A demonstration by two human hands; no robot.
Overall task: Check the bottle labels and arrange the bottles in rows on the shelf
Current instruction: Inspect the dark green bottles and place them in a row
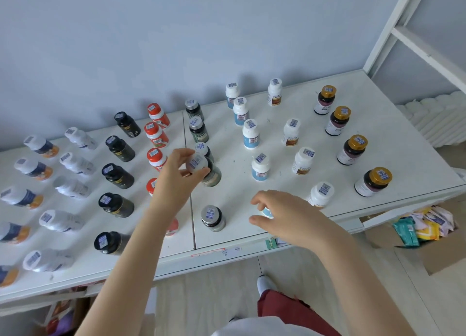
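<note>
- The white shelf (290, 124) carries many bottles standing in rows that run from the wall toward the front edge.
- The left hand (176, 177) grips a dark bottle with a silver cap (205, 169); thumb and fingers are clamped around its cap, and the bottle sits tilted in the row of dark silver-capped bottles, its base on or just above the shelf, I cannot tell which.
- In that same row, 1 more silver-capped bottle (212, 218) stands upright near the front edge, apart from the gripped one.
- The right hand (285, 214) is curled over a white bottle with a blue label (267, 212) at the front of the blue-label row; fingers hide most of it, and I cannot tell whether they actually close on it.
- To the right stand a row of white bottles with brown labels (302, 160) and a row of 4 gold-capped dark bottles (351, 150).
- To the left stand red-capped bottles (156, 134), then black bottles (118, 148), then white ones (75, 163) further out.
- A cardboard box of coloured packets (423, 228) sits below the shelf's right end.
</note>
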